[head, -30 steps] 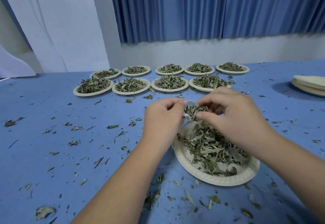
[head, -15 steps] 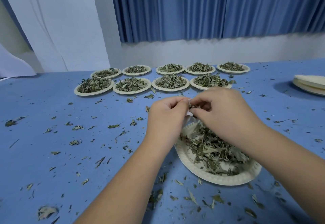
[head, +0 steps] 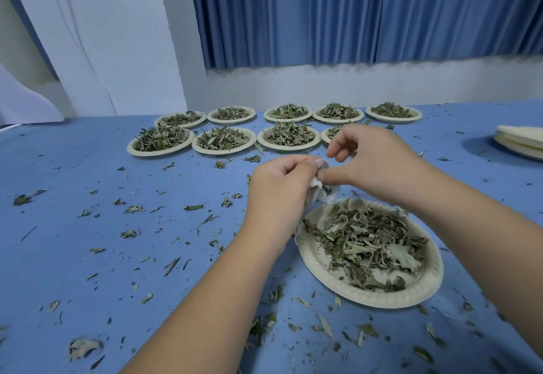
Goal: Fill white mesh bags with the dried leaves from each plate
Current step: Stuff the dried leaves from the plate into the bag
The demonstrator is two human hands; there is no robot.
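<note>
Mesh bag (head: pixel 328 196) hangs mouth-up in left hand (head: pixel 282 185).

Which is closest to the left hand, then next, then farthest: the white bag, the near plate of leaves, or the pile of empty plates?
1. white mesh bag: held in the left hand itself.
2. near plate of leaves: just right of that hand, closer to the person.
3. stack of empty plates: far off at the table's right edge.
</note>
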